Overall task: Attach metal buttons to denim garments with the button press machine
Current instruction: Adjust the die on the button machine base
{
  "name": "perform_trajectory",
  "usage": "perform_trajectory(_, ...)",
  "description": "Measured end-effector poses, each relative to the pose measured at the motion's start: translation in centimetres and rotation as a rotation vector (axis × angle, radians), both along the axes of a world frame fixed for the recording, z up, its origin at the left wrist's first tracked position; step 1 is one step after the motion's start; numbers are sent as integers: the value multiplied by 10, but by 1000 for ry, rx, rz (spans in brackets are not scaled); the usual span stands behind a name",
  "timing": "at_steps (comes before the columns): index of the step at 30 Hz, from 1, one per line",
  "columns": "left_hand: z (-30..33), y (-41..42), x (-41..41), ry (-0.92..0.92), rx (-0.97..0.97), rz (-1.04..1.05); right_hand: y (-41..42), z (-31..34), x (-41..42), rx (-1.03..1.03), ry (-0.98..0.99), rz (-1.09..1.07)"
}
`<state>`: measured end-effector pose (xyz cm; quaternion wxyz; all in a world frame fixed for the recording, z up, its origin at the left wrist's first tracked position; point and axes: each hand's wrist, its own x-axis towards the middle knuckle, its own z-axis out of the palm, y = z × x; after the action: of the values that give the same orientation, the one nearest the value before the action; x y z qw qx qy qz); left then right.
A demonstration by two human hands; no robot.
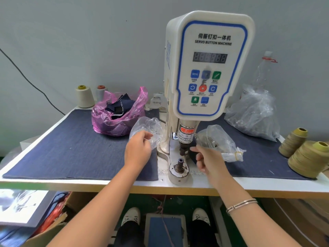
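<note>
Head view looks down on a white table point(89, 181) covered with dark blue denim cloth point(71, 148), where the button press machine point(208, 68) stands in the middle — its upper punch hangs above the bare lower die point(179, 166) at the near edge. The left hand point(138, 150) reaches to a small clear bag point(147, 127) just left of the machine, fingers curled and pinching the plastic. The right hand point(207, 159) hovers just right of the die with fingers loosely curled, holding nothing I can make out — near a second clear bag point(219, 141). Farther left sits a pink bag point(117, 113) holding dark denim pieces. A larger clear bag point(254, 113) lies far right, with thread cones point(306, 155) near the right edge.
</note>
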<state>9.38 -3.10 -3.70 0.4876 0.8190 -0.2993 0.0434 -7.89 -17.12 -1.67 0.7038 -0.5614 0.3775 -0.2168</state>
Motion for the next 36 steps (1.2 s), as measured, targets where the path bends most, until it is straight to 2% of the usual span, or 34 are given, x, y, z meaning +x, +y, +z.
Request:
perform_trajectory(2, 4, 3, 17, -12, 153, 58, -13, -12, 4, -251, 106, -29)
perform_trajectory(4, 3, 6, 30, -52, 347, 72, -18, -28, 5, -584, 224, 45)
perform_trajectory(6, 3, 10, 38, -107, 541, 74, -18, -42, 3, -797, 227, 102)
perform_trajectory(11, 10, 7, 48, -319, 916, 24, -22, -55, 1, -875, 180, 73)
perform_trajectory(13, 12, 2, 48, -367, 985, 29, -22, -55, 1, -877, 172, 78)
perform_trajectory(20, 1, -13, 54, -392, 991, 60, -23, -60, 1, -862, 131, 75)
perform_trajectory(24, -5, -14, 58, -411, 847, 53, -24, -64, 3, -880, 125, 64)
perform_trajectory(26, -6, -13, 62, -420, 800, -28, -24, -64, 4, -883, 127, 59)
perform_trajectory(30, -3, -15, 67, -395, 850, -152, -24, -64, 3, -880, 133, 63)
perform_trajectory(36, -1, -22, 64, -364, 839, -93, -24, -63, 3, -900, 153, 67)
